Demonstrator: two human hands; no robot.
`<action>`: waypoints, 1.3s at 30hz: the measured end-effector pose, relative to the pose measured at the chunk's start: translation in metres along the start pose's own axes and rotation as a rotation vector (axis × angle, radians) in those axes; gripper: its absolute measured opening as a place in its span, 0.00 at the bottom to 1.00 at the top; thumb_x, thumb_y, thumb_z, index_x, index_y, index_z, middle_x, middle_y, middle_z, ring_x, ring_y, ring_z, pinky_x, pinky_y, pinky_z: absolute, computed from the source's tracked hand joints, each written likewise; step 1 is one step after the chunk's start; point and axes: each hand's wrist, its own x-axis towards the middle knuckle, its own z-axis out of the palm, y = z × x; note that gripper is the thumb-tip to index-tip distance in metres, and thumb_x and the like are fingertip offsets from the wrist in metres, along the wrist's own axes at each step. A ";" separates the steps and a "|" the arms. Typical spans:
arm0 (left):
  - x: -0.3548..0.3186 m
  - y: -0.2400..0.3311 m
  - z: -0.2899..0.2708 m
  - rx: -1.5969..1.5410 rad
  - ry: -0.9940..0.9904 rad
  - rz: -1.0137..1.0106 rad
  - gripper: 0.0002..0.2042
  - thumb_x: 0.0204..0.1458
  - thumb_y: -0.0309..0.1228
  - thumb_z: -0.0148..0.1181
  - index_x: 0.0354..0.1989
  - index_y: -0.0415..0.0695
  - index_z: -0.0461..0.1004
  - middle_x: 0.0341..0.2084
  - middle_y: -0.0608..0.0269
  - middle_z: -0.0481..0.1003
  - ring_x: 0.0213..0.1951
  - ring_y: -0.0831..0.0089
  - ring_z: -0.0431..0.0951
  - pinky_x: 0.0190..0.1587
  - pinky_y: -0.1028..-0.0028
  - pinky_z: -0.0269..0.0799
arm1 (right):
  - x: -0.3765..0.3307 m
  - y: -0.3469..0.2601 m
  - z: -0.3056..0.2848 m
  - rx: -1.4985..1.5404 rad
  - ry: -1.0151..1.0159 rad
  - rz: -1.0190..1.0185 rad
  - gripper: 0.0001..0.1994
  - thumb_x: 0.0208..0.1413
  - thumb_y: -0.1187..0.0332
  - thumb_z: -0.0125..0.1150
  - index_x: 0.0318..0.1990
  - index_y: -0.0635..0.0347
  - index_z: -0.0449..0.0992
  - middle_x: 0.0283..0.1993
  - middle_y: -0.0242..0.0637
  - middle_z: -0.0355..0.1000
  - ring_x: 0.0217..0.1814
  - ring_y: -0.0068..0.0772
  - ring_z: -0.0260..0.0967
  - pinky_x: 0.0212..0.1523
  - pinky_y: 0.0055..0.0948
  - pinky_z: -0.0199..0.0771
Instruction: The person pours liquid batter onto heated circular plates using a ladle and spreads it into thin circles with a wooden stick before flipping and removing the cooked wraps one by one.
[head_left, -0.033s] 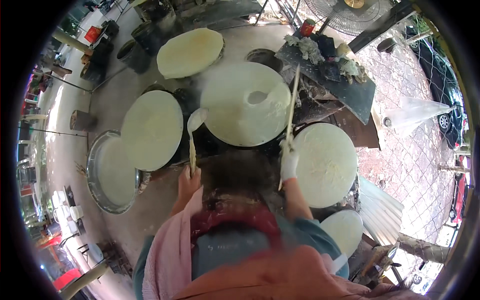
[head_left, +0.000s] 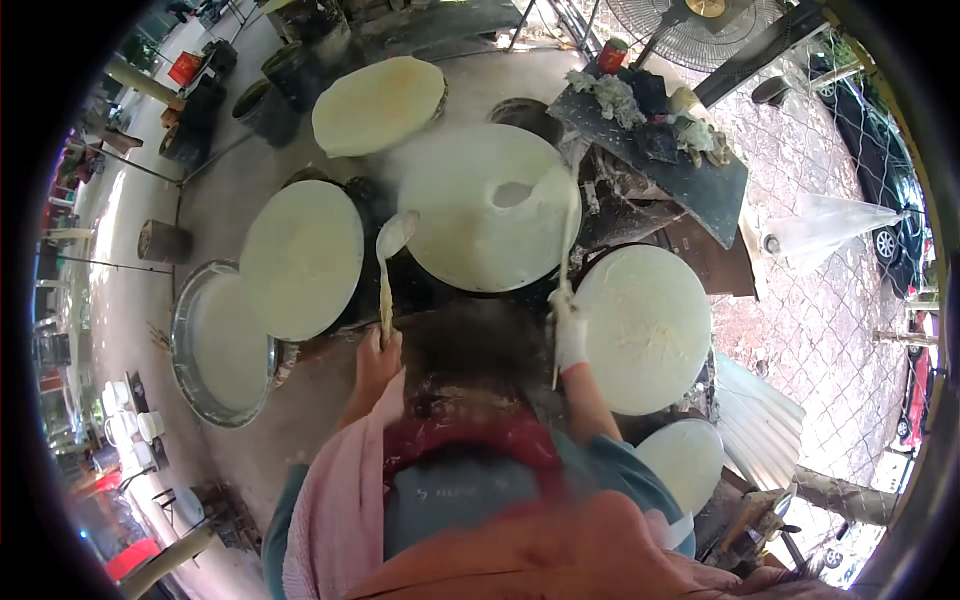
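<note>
My left hand (head_left: 378,362) is wrapped round the batter-coated handle of a ladle (head_left: 397,233), whose bowl hangs by the left edge of a large round steamer top (head_left: 470,240). Pale batter covers that top, with a darker oval patch (head_left: 513,195) towards its upper right. My right hand (head_left: 570,335), in a white glove, grips a long thin stick (head_left: 566,240). The stick points away from me, its far part over the right edge of the steamer top. Whether it touches the batter I cannot tell.
Left stand a pale round disc (head_left: 303,260) and a metal basin (head_left: 185,375) of whitish liquid. Another disc (head_left: 380,105) lies behind, and one (head_left: 645,330) right of my right hand. A dark board (head_left: 690,185) with rags and a fan (head_left: 690,30) are at far right.
My right hand has moved slightly left with the stick, which has swung from beside the steamer top to over its right edge. The left hand and ladle stay nearly still.
</note>
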 end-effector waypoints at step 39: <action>0.167 0.037 0.074 -0.599 -0.721 -0.458 0.07 0.55 0.27 0.47 0.26 0.41 0.62 0.17 0.68 0.63 0.15 0.79 0.60 0.18 0.79 0.56 | -0.101 0.034 0.109 0.017 -0.036 0.251 0.11 0.54 0.58 0.58 0.41 0.50 0.75 0.16 0.21 0.60 0.11 0.15 0.51 0.11 0.18 0.50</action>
